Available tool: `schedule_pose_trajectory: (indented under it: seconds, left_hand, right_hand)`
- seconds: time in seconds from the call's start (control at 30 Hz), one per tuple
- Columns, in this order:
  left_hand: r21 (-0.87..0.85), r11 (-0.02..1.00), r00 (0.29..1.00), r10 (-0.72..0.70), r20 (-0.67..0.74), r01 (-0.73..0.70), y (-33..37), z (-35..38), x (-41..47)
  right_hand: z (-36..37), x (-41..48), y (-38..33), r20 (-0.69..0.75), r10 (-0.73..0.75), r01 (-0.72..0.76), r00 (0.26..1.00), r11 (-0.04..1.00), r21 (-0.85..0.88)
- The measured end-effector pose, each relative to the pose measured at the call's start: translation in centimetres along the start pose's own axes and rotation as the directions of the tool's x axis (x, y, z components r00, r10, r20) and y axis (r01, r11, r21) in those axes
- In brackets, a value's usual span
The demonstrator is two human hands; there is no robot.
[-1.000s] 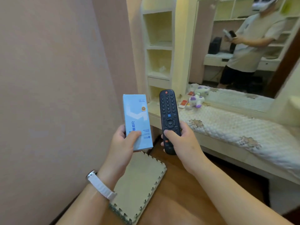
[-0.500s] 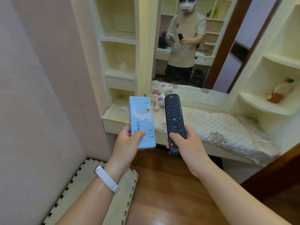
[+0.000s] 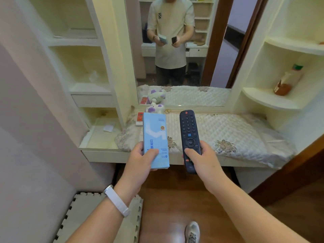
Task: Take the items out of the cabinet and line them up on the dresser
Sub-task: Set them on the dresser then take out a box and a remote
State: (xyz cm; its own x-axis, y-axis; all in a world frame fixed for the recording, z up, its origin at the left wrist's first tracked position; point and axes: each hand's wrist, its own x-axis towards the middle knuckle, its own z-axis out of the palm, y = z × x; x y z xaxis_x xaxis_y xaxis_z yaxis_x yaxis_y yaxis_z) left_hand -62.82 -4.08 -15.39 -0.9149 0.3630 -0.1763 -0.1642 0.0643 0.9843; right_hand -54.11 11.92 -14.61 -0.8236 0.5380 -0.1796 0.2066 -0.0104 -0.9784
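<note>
Halfway, seemingly: clamping left fingers (image 3: 152, 153) on blue box (image 3: 155, 137), right fingers (image 3: 192, 153) on remote (image 3: 189, 132), holding both at counter (image 3: 236, 130) bearing toy (image 3: 156, 108), red pack (image 3: 140, 117).

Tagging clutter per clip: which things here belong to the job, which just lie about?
Job: blue box in left hand, remote control in right hand, dresser, plush toy on it.
Lying about: bottle on shelf, foam mat, paper scrap.

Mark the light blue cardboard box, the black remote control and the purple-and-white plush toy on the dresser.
light blue cardboard box (image 3: 155, 135): head view, middle of its printed front face.
black remote control (image 3: 188, 127): head view, on its number keypad.
purple-and-white plush toy (image 3: 154, 108): head view, on its body.
</note>
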Motion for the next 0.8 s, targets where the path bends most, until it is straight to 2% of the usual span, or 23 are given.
schedule_pose_trajectory:
  seconds: [0.27,0.47,0.8]
  left_hand:
    - [0.118,0.992,0.999,-0.039,-0.01,0.04,1.6,8.2,9.9]
    - [0.129,0.987,0.995,-0.092,-0.036,0.096,0.8,13.1,16.1]
    - [0.131,0.976,0.984,-0.167,-0.055,0.173,-1.9,15.3,24.7]
  right_hand:
    - [-6.7,11.9,0.5,0.005,0.074,-0.074,0.997,0.997,0.02]
    - [-11.5,19.2,1.4,0.019,0.11,-0.11,0.994,0.994,0.001]
    - [-12.2,27.2,3.8,0.024,0.22,-0.219,0.975,0.975,-0.036]
